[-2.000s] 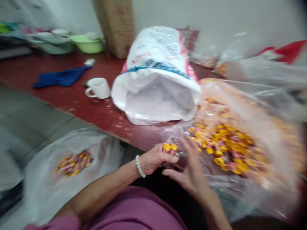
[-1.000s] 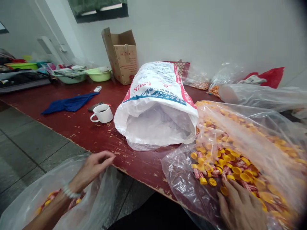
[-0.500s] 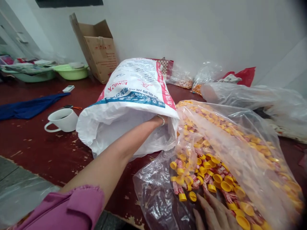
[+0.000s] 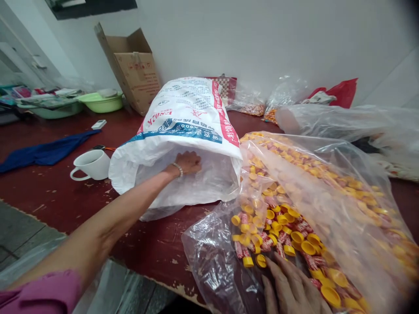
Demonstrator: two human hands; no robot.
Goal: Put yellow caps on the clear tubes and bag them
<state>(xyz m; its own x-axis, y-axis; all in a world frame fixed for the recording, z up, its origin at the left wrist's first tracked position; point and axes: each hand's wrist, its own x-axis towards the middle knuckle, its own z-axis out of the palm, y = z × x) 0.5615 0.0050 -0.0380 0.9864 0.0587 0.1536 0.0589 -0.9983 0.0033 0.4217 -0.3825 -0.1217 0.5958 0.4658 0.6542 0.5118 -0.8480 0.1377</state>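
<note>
Head view, left hand (image 4: pixel 188 163) inside white sack (image 4: pixel 183 113) printed "E802K", fingers curled

1. Left hand (image 4: pixel 188 163): inside the white sack (image 4: pixel 183 113), fingers curled.
2. Right hand (image 4: pixel 293 290): at yellow-capped pieces (image 4: pixel 288 226) in the clear bag (image 4: pixel 212 257).
3. White mug (image 4: pixel 94 165): on the red counter (image 4: pixel 75 200), left of the sack.

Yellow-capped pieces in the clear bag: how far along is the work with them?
Done: the white sack lies open; no finished count can be read. In hand: the left hand is inside the sack's mouth, its grasp unclear; the right hand is at the yellow-capped pieces. Left: many pieces remain in the clear bag, so probably plenty to go.
</note>
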